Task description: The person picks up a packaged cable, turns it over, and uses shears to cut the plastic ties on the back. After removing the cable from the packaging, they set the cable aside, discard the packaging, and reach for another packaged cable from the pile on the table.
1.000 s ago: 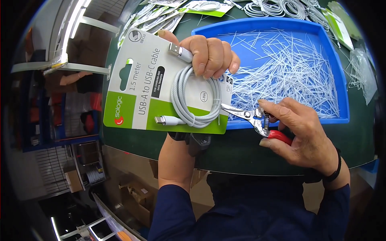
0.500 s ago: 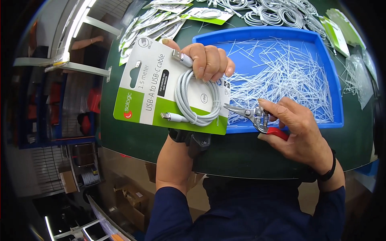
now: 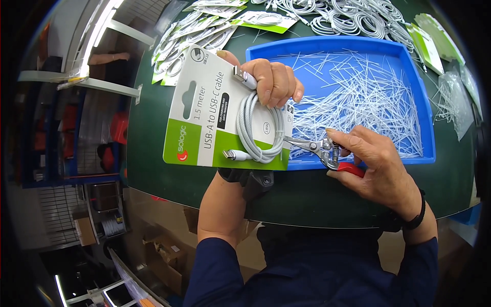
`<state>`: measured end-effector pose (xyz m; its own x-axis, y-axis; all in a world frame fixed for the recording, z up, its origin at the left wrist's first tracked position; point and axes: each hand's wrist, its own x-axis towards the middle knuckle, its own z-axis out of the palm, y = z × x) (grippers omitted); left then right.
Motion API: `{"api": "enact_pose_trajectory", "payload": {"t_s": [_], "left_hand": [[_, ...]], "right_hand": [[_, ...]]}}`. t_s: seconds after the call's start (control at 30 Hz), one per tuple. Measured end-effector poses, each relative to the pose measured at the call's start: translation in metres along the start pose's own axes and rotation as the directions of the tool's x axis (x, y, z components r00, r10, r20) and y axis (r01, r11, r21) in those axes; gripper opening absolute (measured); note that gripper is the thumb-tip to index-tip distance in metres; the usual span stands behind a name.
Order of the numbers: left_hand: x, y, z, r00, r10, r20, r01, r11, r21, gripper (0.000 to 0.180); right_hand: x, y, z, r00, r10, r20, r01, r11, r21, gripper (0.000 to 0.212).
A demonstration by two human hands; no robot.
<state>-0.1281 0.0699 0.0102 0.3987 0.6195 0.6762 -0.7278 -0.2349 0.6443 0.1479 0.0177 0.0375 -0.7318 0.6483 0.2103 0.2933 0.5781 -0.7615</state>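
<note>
My left hand (image 3: 276, 81) grips the top right edge of a white and green cable card (image 3: 192, 133), fingers over its front. A coiled grey braided USB cable (image 3: 245, 125) is fastened on the card with ties. Its USB-A plug sits under my fingers and its USB-C plug (image 3: 236, 154) points left. In my right hand (image 3: 376, 158) are small pruning shears (image 3: 322, 149) with red handles. Their blade tips reach the card's right edge beside the coil; whether they touch a tie is hard to tell. A blue tray (image 3: 427, 128) lies behind, holding many white cut tie pieces (image 3: 353, 97).
Packed cable cards (image 3: 197, 36) are piled at the far left of the green table (image 3: 163, 179). Loose coiled grey cables (image 3: 353, 20) lie along the back. Green cards (image 3: 427, 48) and a clear plastic bag (image 3: 458, 105) with white strips lie at the right.
The card with the cable has shifted right and turned a little, bringing its edge against the shears' blades. The blades have drawn closer together. My right hand has barely moved.
</note>
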Motion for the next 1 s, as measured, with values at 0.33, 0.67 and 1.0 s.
{"api": "enact_pose_trajectory", "payload": {"t_s": [0.33,0.67,1.0], "left_hand": [[0.002,-0.001,0.005,0.998,0.029,-0.063,-0.030,0.999,-0.014,0.074],[-0.007,-0.007,0.056,0.928,0.283,-0.241,-0.235,0.949,0.208,0.065],[-0.014,-0.004,0.091,0.803,0.481,-0.353,-0.401,0.873,0.278,0.058]], "right_hand": [[0.000,0.006,0.002,0.997,-0.022,-0.072,0.019,0.999,-0.037,0.054],[0.020,-0.055,0.018,0.993,0.116,0.005,-0.108,0.910,0.401,0.029],[0.016,-0.071,0.042,0.982,0.131,-0.137,-0.099,0.971,0.216,0.023]]}}
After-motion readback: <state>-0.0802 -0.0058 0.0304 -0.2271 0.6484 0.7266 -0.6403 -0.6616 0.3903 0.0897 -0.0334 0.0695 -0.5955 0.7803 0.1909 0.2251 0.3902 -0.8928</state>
